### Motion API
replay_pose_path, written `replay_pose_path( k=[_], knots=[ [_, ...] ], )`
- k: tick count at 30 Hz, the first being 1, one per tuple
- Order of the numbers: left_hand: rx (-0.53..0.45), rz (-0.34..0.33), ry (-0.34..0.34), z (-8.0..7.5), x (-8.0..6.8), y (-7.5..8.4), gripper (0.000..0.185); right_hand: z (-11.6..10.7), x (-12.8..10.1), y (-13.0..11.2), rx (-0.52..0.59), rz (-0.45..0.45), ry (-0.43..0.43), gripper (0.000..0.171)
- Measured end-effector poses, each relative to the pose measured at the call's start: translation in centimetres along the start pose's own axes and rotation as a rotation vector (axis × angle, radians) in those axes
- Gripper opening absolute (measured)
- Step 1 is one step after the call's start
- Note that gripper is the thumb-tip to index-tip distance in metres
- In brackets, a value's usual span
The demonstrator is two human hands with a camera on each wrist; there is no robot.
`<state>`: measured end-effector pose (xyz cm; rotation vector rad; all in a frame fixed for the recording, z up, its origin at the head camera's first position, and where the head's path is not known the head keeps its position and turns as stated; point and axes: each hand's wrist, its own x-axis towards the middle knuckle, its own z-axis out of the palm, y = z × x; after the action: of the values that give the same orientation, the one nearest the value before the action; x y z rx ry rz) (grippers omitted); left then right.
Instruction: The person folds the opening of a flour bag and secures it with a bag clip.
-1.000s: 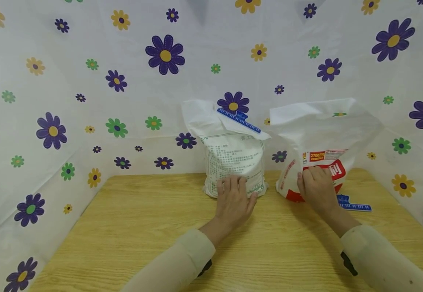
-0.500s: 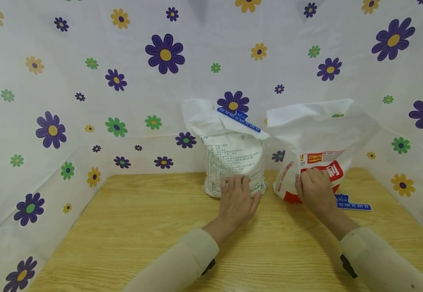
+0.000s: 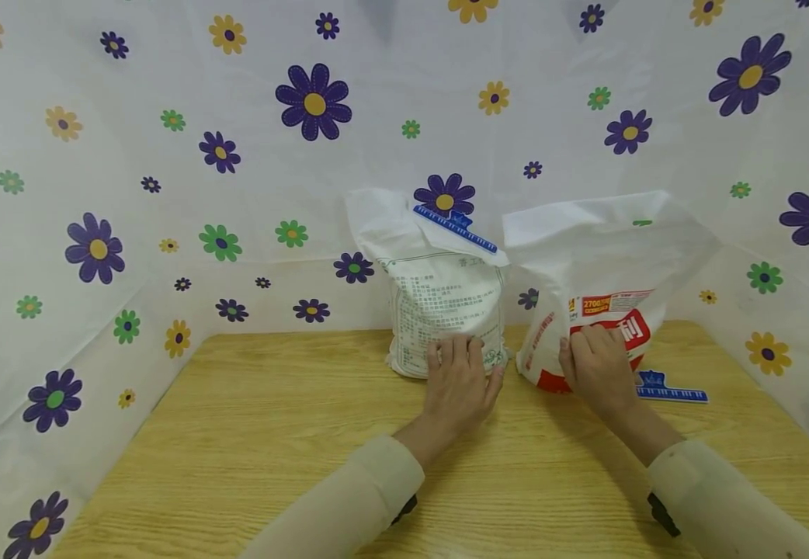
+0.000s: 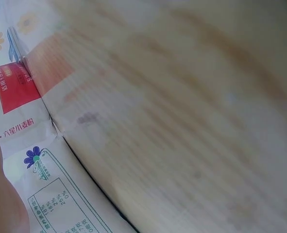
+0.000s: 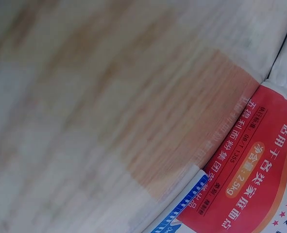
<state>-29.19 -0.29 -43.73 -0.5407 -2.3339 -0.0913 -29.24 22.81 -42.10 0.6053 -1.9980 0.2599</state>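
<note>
– left side, go!
– my left hand rests, fingers slightly apart, low on the white bag, a blue clip across its top!
– and the right?
– my right hand is curled, gripping the red-and-white bag just beside it, on the wooden table! second blue clip by its foot!

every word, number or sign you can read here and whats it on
Red-and-white bag:
"适用于各类家庭面点"
"净含量: 2.5kg"
"执行标准: GB/T 1355"
"五得利面粉集团"
"六星小麦粉"
"2700"
"利"
Green-printed bag:
"25%"
"0%"
Remaining print, and marks on the blue clips: too small or blurred.
</note>
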Motion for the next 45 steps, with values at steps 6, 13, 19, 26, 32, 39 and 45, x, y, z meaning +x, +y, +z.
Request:
replay_pose_path(
  k=[6, 13, 19, 26, 32, 39, 45],
  knots=[
    [-0.003, 0.011, 0.006, 0.1, 0.1, 0.2, 0.044, 0.0, 0.0, -0.4, 0.003, -0.014, 0.004, 0.04],
    [0.011, 0.014, -0.015, 0.2, 0.4, 0.7, 0.043, -0.1, 0.0, -0.7, 0.004, -0.025, 0.014, 0.042],
    [0.021, 0.011, -0.024, 0.2, 0.5, 0.9, 0.044, -0.1, -0.1, -0.8, 0.004, -0.028, 0.02, 0.043],
    [0.01, 0.003, -0.05, 0.4, 0.6, 1.3, 0.042, -0.2, -0.6, -0.8, -0.009, -0.027, -0.002, 0.043],
    [0.018, 0.016, -0.044, 0.7, 0.8, 2.0, 0.044, -0.2, -0.8, -0.9, -0.004, -0.042, 0.005, 0.041],
    [0.062, 0.057, 0.025, 1.0, 1.2, 2.6, 0.044, -0.4, -0.5, -1.4, 0.04, -0.081, 0.081, 0.041],
    [0.125, 0.095, 0.043, 1.3, 1.2, 2.9, 0.036, -0.5, -0.6, -1.8, 0.055, -0.094, 0.093, 0.04]
  ],
)
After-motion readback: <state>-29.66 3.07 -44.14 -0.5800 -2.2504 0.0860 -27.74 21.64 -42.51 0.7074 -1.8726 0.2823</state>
